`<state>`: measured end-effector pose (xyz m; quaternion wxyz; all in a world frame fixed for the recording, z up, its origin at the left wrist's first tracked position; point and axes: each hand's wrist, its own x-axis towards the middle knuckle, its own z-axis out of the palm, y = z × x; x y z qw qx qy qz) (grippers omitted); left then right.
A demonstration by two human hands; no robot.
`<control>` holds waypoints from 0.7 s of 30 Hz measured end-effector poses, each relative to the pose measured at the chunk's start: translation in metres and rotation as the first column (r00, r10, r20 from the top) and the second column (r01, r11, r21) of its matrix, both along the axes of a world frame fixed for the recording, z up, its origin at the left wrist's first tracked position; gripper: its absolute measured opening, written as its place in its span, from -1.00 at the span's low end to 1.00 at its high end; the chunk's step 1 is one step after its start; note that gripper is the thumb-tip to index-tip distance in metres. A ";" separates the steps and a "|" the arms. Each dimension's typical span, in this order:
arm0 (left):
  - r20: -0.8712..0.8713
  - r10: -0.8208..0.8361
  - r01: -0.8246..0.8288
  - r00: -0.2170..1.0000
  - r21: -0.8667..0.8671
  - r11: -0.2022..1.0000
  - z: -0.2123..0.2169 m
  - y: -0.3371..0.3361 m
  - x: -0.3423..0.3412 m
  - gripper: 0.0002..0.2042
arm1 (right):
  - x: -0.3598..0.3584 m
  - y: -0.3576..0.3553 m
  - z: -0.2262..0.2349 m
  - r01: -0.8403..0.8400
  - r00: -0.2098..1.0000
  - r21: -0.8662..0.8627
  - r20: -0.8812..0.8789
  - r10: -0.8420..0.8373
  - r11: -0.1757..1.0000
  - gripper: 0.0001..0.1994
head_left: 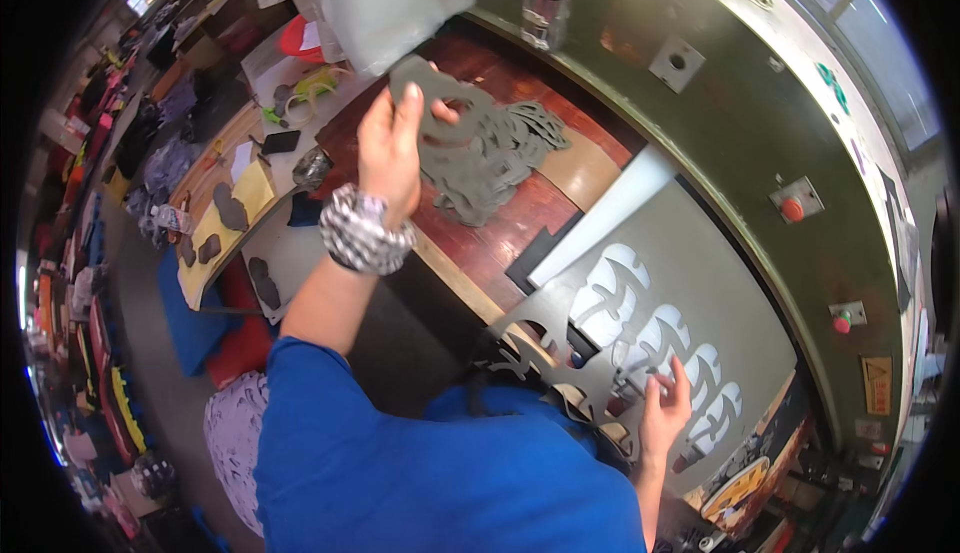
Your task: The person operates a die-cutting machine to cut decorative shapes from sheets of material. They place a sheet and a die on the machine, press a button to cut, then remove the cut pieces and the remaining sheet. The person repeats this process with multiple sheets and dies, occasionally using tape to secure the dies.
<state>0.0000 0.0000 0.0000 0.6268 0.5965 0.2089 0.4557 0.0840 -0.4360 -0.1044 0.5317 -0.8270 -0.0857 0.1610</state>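
My left hand (392, 153), a checked band around its wrist, grips a flat dark-grey cut piece (418, 75) with a rounded opening. The thumb lies on top and a fingertip shows through the opening. Beneath and beside it, a heap of similar grey cut pieces (480, 178) covers part of the reddish wooden board (485, 243). My right hand (662, 415) is low at the right with its fingers apart, over a large grey sheet (735, 283) with rows of curved cut-outs. Close by its fingers, a strip of grey sheet with holes (597, 378) hangs near my body.
A green machine housing (640, 13) with red buttons (792, 209) curves along the far and right side. Clear plastic sheeting (390, 3) hangs at the top. On the left, a side table carries a phone (281, 142), yellow paper (252, 190) and dark-grey pieces (230, 208).
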 end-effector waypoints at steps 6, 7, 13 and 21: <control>-0.103 0.308 -0.224 0.946 0.479 0.849 -0.015 0.117 -0.006 -0.73 | -0.011 -0.051 -0.017 0.087 0.995 -0.203 0.071 -0.074 0.975 -0.69; -0.111 0.422 -0.252 0.900 0.658 0.710 -0.030 0.127 -0.009 -0.72 | -0.011 -0.055 -0.021 0.108 0.993 -0.197 0.069 -0.096 0.974 -0.70; -0.782 0.186 0.742 0.595 0.624 0.247 -0.166 0.127 -0.055 -0.44 | -0.013 -0.057 -0.033 0.080 0.996 -0.186 0.047 -0.073 0.979 -0.72; -0.786 0.335 0.688 0.520 0.618 0.381 -0.157 0.079 -0.069 -0.45 | 0.001 -0.073 -0.030 0.009 1.000 -0.214 0.019 -0.005 0.977 -0.71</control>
